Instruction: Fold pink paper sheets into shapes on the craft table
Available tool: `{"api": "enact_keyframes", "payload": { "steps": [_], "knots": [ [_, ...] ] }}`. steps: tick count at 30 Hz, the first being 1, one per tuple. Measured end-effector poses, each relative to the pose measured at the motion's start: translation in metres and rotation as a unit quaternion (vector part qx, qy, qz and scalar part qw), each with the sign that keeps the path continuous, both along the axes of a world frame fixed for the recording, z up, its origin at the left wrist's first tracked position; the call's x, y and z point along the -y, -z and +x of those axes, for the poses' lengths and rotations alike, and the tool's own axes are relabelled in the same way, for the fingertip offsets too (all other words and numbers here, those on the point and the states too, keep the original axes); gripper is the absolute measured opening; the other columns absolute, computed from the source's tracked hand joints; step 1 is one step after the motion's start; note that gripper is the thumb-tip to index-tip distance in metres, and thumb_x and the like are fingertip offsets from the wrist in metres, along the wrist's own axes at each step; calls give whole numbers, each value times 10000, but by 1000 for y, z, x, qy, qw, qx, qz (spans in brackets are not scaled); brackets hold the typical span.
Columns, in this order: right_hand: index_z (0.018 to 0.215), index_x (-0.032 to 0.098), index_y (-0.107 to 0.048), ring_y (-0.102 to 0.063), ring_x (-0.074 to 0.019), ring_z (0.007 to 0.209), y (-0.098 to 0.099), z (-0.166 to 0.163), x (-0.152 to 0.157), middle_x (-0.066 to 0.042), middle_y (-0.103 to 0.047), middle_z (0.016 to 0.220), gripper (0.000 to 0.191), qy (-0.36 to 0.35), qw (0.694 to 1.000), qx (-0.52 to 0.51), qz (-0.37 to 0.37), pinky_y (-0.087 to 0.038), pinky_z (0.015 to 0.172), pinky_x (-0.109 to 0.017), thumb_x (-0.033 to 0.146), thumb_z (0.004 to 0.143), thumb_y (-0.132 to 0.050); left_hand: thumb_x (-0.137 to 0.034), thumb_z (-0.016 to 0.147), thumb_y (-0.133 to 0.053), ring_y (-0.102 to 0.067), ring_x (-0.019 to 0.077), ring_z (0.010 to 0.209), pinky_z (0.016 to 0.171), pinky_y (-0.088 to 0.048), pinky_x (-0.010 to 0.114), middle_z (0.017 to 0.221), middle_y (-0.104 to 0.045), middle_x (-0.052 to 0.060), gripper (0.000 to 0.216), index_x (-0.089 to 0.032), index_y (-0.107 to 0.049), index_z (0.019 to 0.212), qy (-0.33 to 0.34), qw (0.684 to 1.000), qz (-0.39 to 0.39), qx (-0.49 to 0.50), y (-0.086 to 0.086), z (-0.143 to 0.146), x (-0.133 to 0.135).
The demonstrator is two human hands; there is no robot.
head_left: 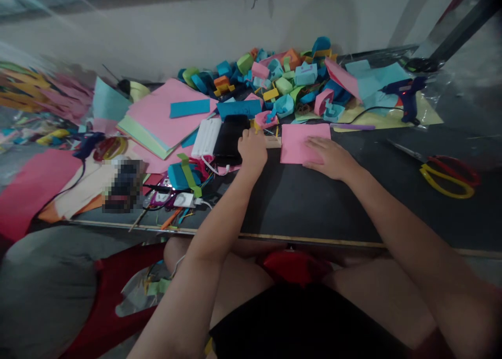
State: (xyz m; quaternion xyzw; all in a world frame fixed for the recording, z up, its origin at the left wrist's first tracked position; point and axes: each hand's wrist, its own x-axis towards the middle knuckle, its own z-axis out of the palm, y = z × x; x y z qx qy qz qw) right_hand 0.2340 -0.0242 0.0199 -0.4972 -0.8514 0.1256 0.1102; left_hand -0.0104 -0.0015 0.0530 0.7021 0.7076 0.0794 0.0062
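Observation:
My right hand (pixel 323 158) lies flat, fingers stretched out, on a square of pink paper (pixel 292 145) on the dark tabletop. Left of that paper, my left hand (pixel 253 151) is closed with its fingers curled. A light wooden strip (pixel 273 141) reaches from my left hand to the paper's left edge; most of the grip is hidden by the hand's back. Just beside the left hand is a black phone-like slab (pixel 229 139), with a white ridged block (pixel 206 138) to its left.
Folded colored paper pieces (pixel 284 79) heap along the wall. Pink sheets (pixel 168 113) are stacked at left. Scissors (pixel 447 176) with red and yellow handles lie at right, below a blue glue gun (pixel 408 95). Cables and scraps crowd the left; a red chair (pixel 113 275) stands below.

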Motion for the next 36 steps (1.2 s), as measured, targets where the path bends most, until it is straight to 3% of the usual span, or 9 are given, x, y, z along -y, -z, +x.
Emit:
{"api": "enact_keyframes", "payload": {
  "steps": [4, 12, 15, 19, 23, 28, 32, 36],
  "knots": [
    [1601, 165, -448, -371, -341, 1571, -2, -1, 1, -123, -397, 1685, 804, 1, 1000, -4, -3, -308, 1305, -564, 646, 961, -519, -94, 1016, -357, -594, 377, 1312, 1029, -529, 493, 1300, -685, 237, 428, -76, -719, 1243, -2, 1000, -10, -30, -2, -11, -5],
    [1604, 145, -438, -352, -342, 1580, -4, -3, 2, -129, -372, 1696, 803, 8, 1000, -1, -17, -286, 1312, -561, 613, 960, -541, -222, 1040, -463, -577, 333, 1308, 1098, -482, 453, 1267, -705, 157, 291, -146, -712, 1171, 14, 1000, 15, -6, 7, -18, -13],
    [1608, 149, -432, -350, -337, 1582, -2, -2, 0, -138, -378, 1693, 805, -2, 1000, -2, -11, -284, 1315, -547, 624, 965, -528, -214, 1046, -447, -552, 304, 1344, 1152, -446, 452, 1296, -687, 132, 251, -176, -681, 1128, 3, 995, 84, 53, 6, -18, -14],
    [1623, 174, -408, -362, -348, 1575, 1, 1, -2, -135, -389, 1690, 821, -7, 1000, -7, 3, -303, 1305, -566, 655, 966, -501, -209, 1077, -374, -562, 222, 1346, 1203, -411, 420, 1311, -674, 94, 230, -199, -591, 1151, -15, 966, 195, 171, 6, -21, -17],
    [1589, 177, -464, -380, -361, 1563, 2, 1, -2, -132, -404, 1682, 784, -9, 1000, -5, 2, -311, 1298, -586, 640, 959, -516, -220, 1076, -347, -718, 251, 1054, 1010, -528, 417, 1081, -727, 88, 215, -215, -543, 1164, -63, 936, 187, 292, 12, -22, -22],
    [1585, 158, -467, -381, -368, 1562, 3, 1, -3, -143, -401, 1681, 794, -12, 1000, -14, 4, -310, 1295, -596, 636, 953, -511, -305, 1085, -383, -726, 243, 972, 924, -550, 387, 1016, -733, 91, 185, -220, -519, 1177, -83, 914, 204, 342, 11, -29, -28],
    [1593, 162, -457, -384, -366, 1561, 2, 0, -3, -136, -401, 1682, 802, -10, 1000, -14, 3, -316, 1293, -596, 646, 955, -500, -283, 1067, -429, -692, 239, 1084, 1034, -514, 414, 1121, -716, 111, 306, -140, -467, 1335, -149, 895, 275, 318, -3, -60, -31],
    [1604, 154, -436, -360, -368, 1573, 1, -2, -2, -138, -383, 1692, 808, -9, 1000, -9, -7, -304, 1304, -593, 640, 963, -502, -153, 1017, -360, -589, 311, 1318, 1174, -394, 534, 1292, -689, 104, 366, -134, -593, 1298, -155, 935, 215, 237, -7, -91, -33]
  ]
}}
